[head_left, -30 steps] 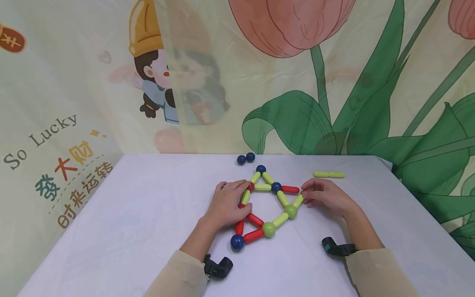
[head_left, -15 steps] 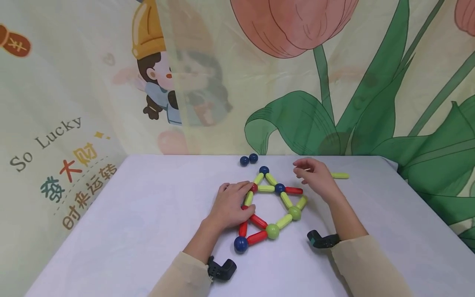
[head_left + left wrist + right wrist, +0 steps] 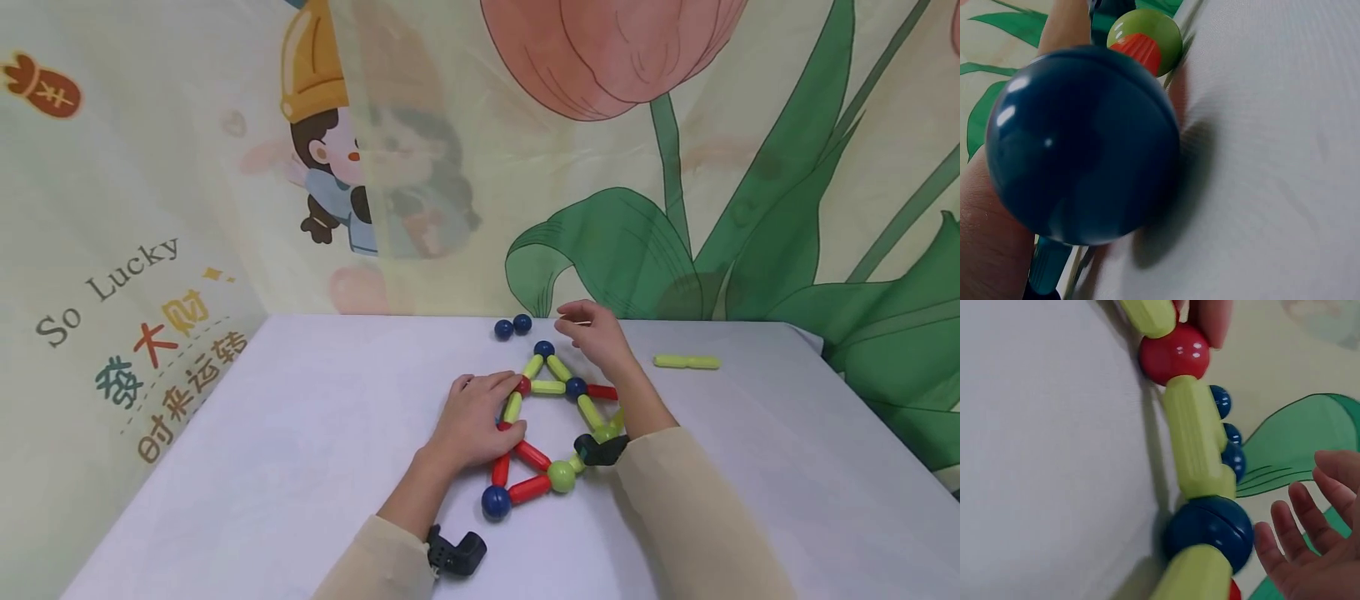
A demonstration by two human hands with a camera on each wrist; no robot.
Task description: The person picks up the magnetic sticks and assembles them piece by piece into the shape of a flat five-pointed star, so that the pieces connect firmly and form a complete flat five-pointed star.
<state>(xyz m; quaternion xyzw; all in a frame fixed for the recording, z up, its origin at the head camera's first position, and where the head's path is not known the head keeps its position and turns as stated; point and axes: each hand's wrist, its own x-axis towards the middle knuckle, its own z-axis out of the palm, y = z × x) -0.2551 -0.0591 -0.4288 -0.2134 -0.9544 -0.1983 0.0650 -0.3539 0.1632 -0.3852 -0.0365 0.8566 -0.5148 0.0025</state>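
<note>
A flat magnetic stick-and-ball frame [image 3: 548,387] lies on the table, made of yellow-green and red rods joined by balls. My left hand [image 3: 474,425] holds its left side, fingertips at the upper red ball [image 3: 523,385] and thumb by the lower one, mostly covered. The near blue ball [image 3: 1082,147] fills much of the left wrist view. Above the frame's far right side, my right hand [image 3: 600,337] hangs with loosely bent fingers and nothing in them. It is nearest to the top blue ball [image 3: 544,350] and two loose blue balls [image 3: 503,330].
Two yellow-green rods [image 3: 686,362] lie end to end at the back right. Black wrist cameras are on both wrists; the right one [image 3: 600,450] hides part of the frame's right side. A printed cloth backdrop rises behind the white table [image 3: 337,400].
My right hand has left the rod at the frame's right side and moved up and left toward the loose blue balls. The left hand stays on the frame. The head view has shifted slightly.
</note>
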